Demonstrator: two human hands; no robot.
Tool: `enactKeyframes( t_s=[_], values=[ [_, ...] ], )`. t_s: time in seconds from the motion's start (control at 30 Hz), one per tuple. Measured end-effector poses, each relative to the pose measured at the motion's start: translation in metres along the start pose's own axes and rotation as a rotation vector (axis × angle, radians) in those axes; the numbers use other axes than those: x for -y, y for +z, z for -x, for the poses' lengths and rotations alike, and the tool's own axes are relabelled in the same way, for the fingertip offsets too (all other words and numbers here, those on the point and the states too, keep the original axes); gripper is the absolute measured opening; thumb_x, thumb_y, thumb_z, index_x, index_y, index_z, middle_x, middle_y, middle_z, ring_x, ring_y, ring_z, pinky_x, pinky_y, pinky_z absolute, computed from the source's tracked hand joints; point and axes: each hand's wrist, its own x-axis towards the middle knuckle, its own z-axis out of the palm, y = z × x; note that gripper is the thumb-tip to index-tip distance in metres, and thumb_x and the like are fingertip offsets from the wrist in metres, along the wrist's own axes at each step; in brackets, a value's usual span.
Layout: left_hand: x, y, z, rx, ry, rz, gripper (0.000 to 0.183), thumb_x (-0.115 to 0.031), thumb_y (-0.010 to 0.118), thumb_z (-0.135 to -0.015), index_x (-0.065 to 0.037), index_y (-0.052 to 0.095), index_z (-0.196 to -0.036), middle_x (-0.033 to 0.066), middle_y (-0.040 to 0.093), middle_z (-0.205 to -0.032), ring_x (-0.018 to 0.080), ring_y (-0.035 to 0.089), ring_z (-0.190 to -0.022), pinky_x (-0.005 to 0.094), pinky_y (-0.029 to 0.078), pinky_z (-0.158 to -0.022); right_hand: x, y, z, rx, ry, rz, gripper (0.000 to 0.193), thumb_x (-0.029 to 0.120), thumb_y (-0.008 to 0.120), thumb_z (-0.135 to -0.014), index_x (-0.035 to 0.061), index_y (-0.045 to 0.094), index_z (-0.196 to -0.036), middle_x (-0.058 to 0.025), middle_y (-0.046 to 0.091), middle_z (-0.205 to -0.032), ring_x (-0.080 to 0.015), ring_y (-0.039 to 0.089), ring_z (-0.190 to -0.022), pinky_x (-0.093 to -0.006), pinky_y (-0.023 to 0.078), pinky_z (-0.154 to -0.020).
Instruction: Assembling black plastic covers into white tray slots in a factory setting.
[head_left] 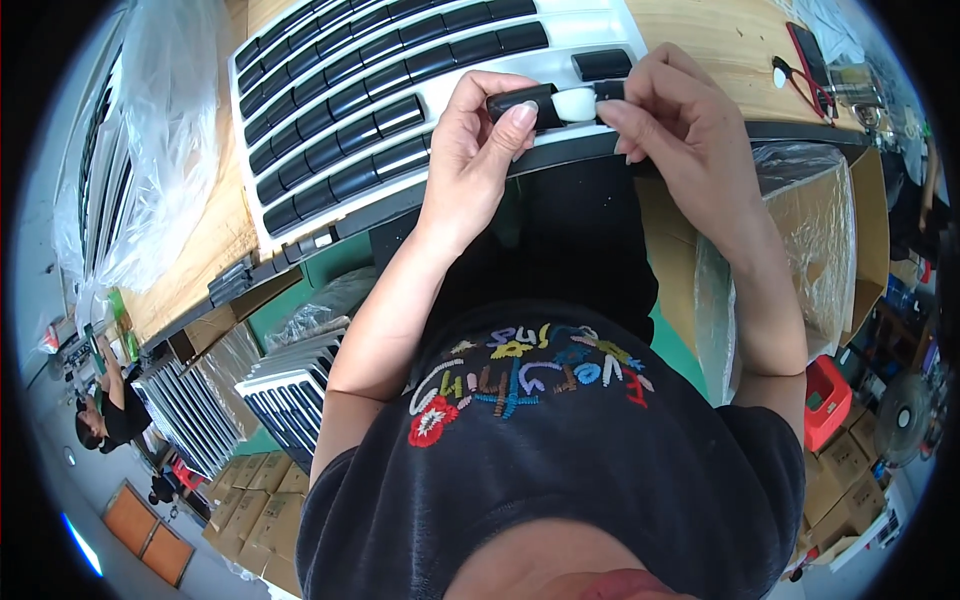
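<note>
Both hands are closed in fingertip pinches near the top centre of the frame: the left hand [470,155] grips a glossy black rounded piece [544,98], and the right hand [690,125] has a small dark piece [609,90] between thumb and fingers. A small white rounded piece [574,104] sits between these two; from my remote view I can't tell whether it is joined to either.

What worries me is the position, right at the front edge of the wooden worktop [700,35]. If either pinch loosened, I judge that a part could drop past the edge; a hard pull or uneven squeeze might pop the white piece out.

Among the containers, a white slotted tray-like panel [590,30] fills the top centre, holding curved rows of glossy black pieces [455,57]. At right, a brown cardboard box [872,215] is draped with clear plastic sheeting [815,225], its contents hidden from me. I can't make out what is in the red plastic bin [828,405] at lower right, nor in the stacked brown cartons [250,510] at lower left.
</note>
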Motion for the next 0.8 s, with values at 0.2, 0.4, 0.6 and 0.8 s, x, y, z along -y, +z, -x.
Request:
enactKeyframes(
  t_s=[0.2, 0.4, 0.6, 0.8],
  values=[
    [-0.013, -0.002, 0.013, 0.14, -0.022, 0.01, 0.023, -0.022, 0.057, -0.101, -0.005, 0.05, -0.114, -0.0002, 0.054, -0.081, 0.0046, 0.049, -0.071, 0.0184, 0.044, -0.067, 0.019, 0.01, 0.007, 0.161, 0.091, 0.081, 0.018, 0.011, 0.066, -0.094, 0.0026, 0.056, -0.082, 0.002, 0.051, -0.074, -0.0034, 0.049, -0.063, -0.0194, 0.041, -0.056],
    [-0.02, -0.005, 0.022, 0.275, -0.031, 0.12, 0.013, -0.013, 0.052, -0.102, -0.005, 0.044, -0.108, 0.001, 0.051, -0.08, 0.0053, 0.048, -0.065, 0.0199, 0.036, -0.054, 0.028, 0.019, 0.011, 0.266, 0.166, 0.008, 0.021, 0.011, 0.066, -0.094, 0.0031, 0.054, -0.08, 0.0013, 0.055, -0.067, -0.0025, 0.048, -0.054, -0.0178, 0.036, -0.048],
    [-0.024, 0.006, 0.036, 0.137, -0.124, 0.329, 0.012, -0.007, 0.051, -0.102, -0.006, 0.041, -0.109, 0.0024, 0.047, -0.09, 0.0065, 0.045, -0.066, 0.0205, 0.037, -0.057, 0.029, 0.026, 0.014, 0.295, 0.191, -0.078, 0.02, 0.01, 0.066, -0.093, 0.0037, 0.053, -0.079, 0.0015, 0.055, -0.064, -0.002, 0.049, -0.05, -0.0173, 0.035, -0.045],
    [-0.016, -0.027, 0.003, 0.097, 0.03, -0.623, 0.021, -0.009, 0.056, -0.097, -0.005, 0.046, -0.116, 0.0102, 0.055, -0.096, 0.0196, 0.054, -0.085, 0.0336, 0.045, -0.075, -0.031, 0.032, -0.03, 0.293, -0.019, 0.164, 0.021, 0.019, 0.061, -0.096, 0.0057, 0.053, -0.081, 0.0021, 0.05, -0.062, -0.005, 0.045, -0.056, -0.0235, 0.034, -0.051]
  ],
)
